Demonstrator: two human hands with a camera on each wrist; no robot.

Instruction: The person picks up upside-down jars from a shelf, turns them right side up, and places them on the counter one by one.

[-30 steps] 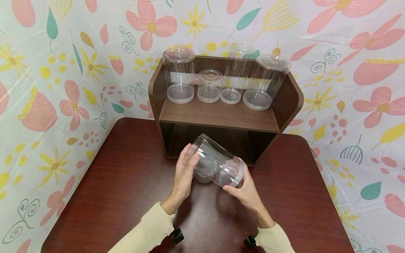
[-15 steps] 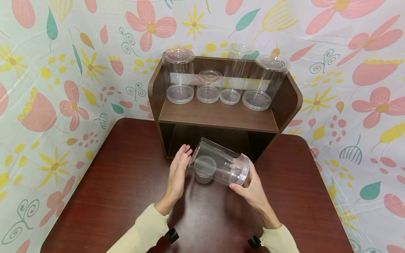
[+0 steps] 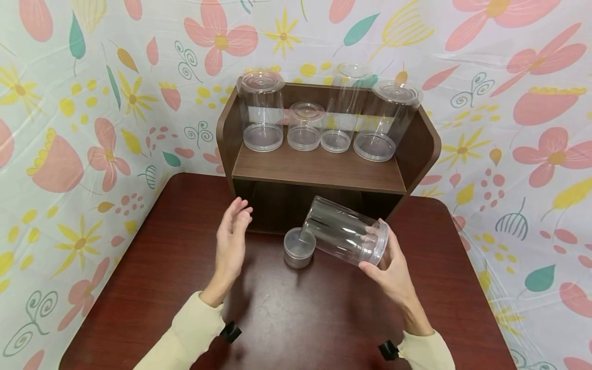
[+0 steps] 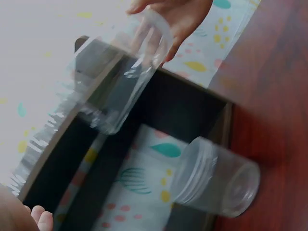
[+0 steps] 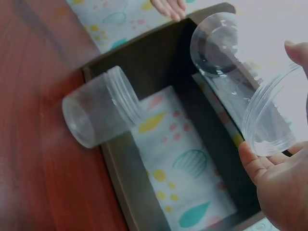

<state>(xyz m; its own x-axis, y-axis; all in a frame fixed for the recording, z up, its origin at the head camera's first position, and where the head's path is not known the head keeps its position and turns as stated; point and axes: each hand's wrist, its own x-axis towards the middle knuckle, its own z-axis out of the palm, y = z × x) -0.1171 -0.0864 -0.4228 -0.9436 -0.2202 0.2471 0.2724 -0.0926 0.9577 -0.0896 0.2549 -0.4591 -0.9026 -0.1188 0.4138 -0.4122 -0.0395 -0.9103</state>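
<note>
My right hand (image 3: 393, 272) grips a large clear plastic jar (image 3: 342, 231) round its ridged rim end. The jar is tilted in the air, its other end pointing up and to the left. Apart from it, my left hand (image 3: 231, 241) is raised with fingers loosely extended, holding nothing. Between the hands a small clear jar (image 3: 299, 249) stands on the table, in front of the shelf. In the right wrist view the fingers (image 5: 269, 166) curl round the ridged rim of the large jar (image 5: 231, 77). The small jar (image 5: 101, 108) is seen there too.
A brown two-tier shelf (image 3: 319, 172) stands at the back of the reddish table (image 3: 185, 288). On its upper board are several upside-down clear jars, among them a wide one (image 3: 262, 110) and a short one (image 3: 305, 126). Flowered cloth (image 3: 152, 61) hangs behind and at the sides.
My left hand has let go of the large jar and moved left. My right hand has carried the jar to the right, so the small jar now shows fully.
</note>
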